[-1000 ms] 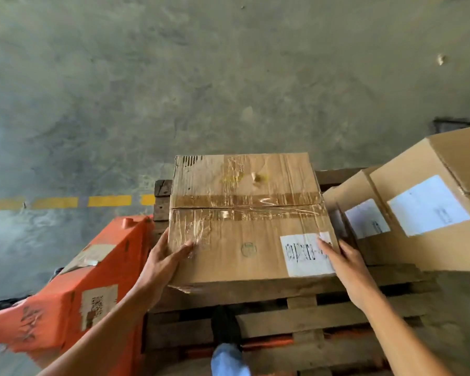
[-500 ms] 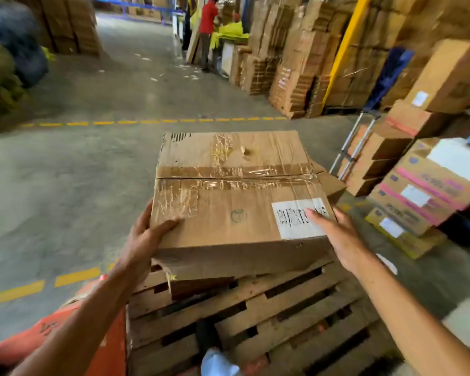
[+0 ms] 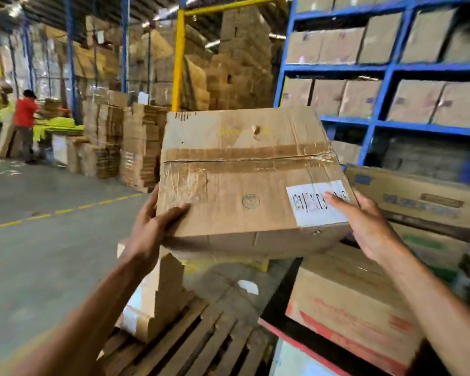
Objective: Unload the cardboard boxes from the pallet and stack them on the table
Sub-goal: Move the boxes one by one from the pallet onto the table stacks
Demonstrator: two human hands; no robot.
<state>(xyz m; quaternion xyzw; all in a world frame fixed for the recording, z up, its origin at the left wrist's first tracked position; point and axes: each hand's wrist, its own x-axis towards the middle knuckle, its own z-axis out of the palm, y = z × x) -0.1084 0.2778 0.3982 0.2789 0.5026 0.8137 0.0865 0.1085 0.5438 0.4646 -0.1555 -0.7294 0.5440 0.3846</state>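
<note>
In the head view, a worn cardboard box (image 3: 244, 180) with a taped seam across its top and a white label (image 3: 319, 203) near its right front corner is held up in the air between both hands, clear of everything beneath it. The left hand (image 3: 149, 229) clamps the box's left front corner, thumb flat on the top face and fingers wrapped around the side; the right hand (image 3: 364, 226) presses against the right edge, thumb lying over the label and the rest of the fingers hidden behind the side wall. Below and in front lies the wooden pallet (image 3: 190, 337), its slats bare at the near end, with a flattened piece of cardboard (image 3: 160, 299) standing at its left edge. To the right sit more printed boxes (image 3: 350, 302), one just under the carried box's right corner, and blue shelving (image 3: 375, 69) filled with cartons rises behind. A person in a red shirt (image 3: 25, 123) works far off at the left. The step in hand appears to be the carry: the box is off the pallet and on its way. No table is clearly in view, so the next move likely calls for turning until it shows, keeping both palms squeezed inward so the soft, creased walls do not slip, then lowering the box flat.
</note>
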